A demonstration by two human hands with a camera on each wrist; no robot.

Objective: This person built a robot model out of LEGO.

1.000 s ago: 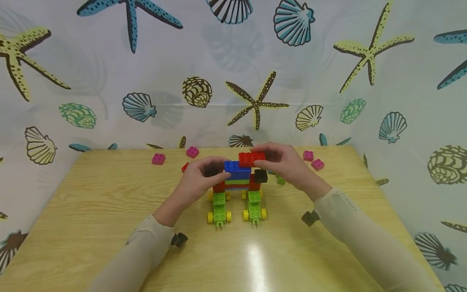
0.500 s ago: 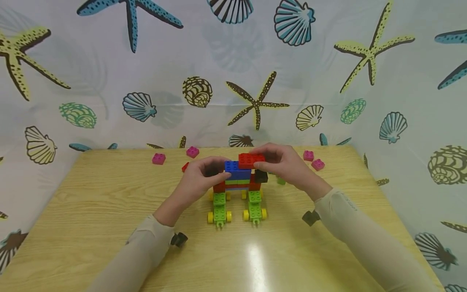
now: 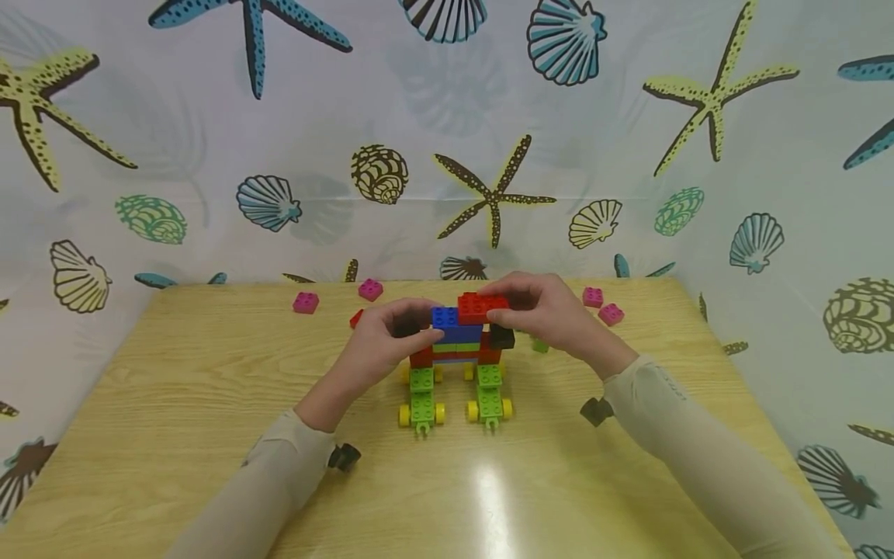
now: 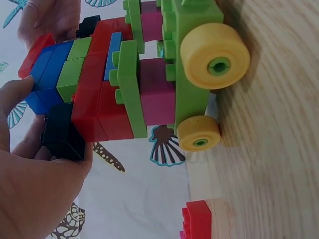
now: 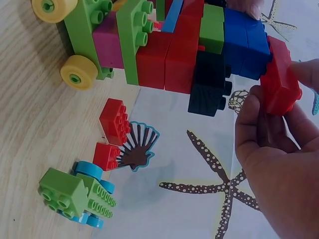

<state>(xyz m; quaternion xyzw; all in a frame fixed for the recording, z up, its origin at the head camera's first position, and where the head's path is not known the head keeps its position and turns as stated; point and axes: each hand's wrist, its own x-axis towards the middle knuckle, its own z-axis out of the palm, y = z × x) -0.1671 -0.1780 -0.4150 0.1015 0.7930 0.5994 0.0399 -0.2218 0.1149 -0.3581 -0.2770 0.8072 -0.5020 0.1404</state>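
My right hand [image 3: 552, 318] pinches a red toy brick [image 3: 478, 308] between thumb and fingers. It sits at the top of the blue bricks [image 3: 457, 334], covering their right part and jutting out past them. From the left, my left hand [image 3: 373, 345] grips the blue bricks, thumb on the near side. Below these come light green bricks [image 4: 75, 67], then red bricks [image 4: 92, 94]. One black brick [image 5: 207, 82] sticks out at either end. The build stands upright on two green wheeled bases [image 3: 422, 396] with yellow wheels [image 4: 214, 55] and purple bricks [image 4: 157, 92] in them.
Loose pink bricks [image 3: 305, 303] lie at the table's back left, and two more pink bricks [image 3: 611, 314] at the back right. Behind the build are red bricks [image 5: 114, 122] and a green wheeled piece [image 5: 65, 191] with blue wheels. A shell-patterned cloth [image 3: 314, 233] hangs behind the table.
The red brick in my right hand has come down very slightly toward the blue bricks. My left hand keeps its grip in the same place.
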